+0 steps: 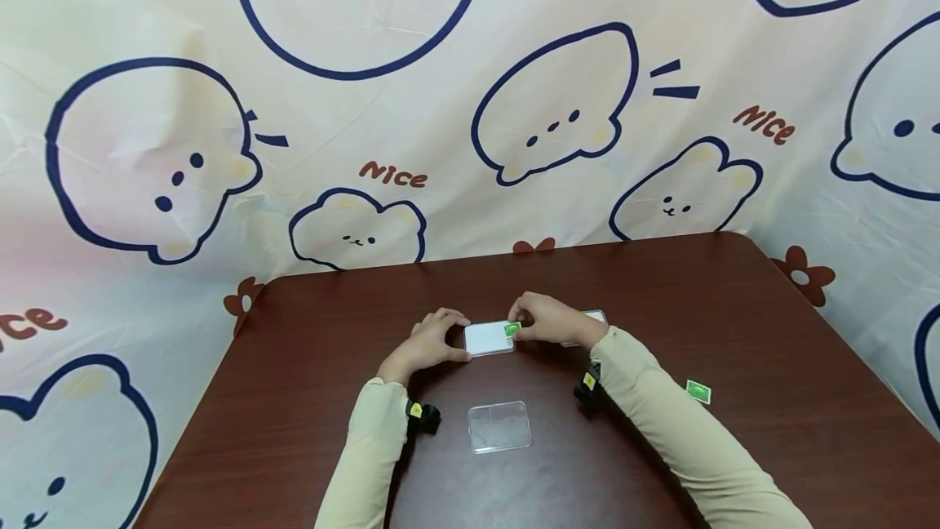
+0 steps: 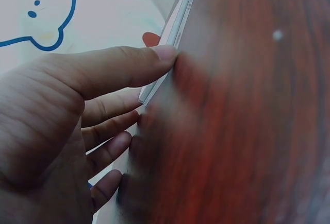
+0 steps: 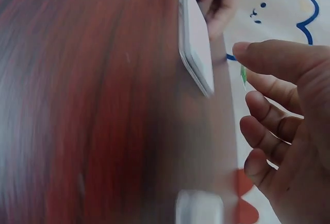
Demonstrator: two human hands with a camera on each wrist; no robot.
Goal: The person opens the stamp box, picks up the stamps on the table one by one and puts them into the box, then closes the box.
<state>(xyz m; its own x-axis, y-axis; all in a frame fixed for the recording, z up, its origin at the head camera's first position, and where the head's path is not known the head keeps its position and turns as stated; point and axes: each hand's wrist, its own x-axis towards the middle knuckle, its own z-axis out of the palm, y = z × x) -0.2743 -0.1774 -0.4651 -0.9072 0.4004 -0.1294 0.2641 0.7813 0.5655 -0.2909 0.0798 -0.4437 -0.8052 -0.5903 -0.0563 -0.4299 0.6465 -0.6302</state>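
Note:
A shallow clear plastic case filled with white (image 1: 488, 339) lies on the table, also seen edge-on as a white case (image 3: 198, 44) in the right wrist view. My left hand (image 1: 432, 341) grips its left end between thumb and forefinger; the other fingers extend beside it in the left wrist view. Over the case's right end, my right hand (image 1: 547, 319) pinches a small green card with a pale border (image 1: 512, 330) between thumb and forefinger. In the right wrist view only a sliver of that green card (image 3: 243, 75) shows, its remaining fingers loosely bent.
An empty clear case half (image 1: 499, 428) lies nearer the table's front. Another clear-edged white case (image 1: 595, 316) sits partly hidden behind the right hand. A second green card (image 1: 698, 391) lies beside the right forearm. A printed cloth (image 1: 455, 129) hangs behind the brown table (image 1: 308, 439).

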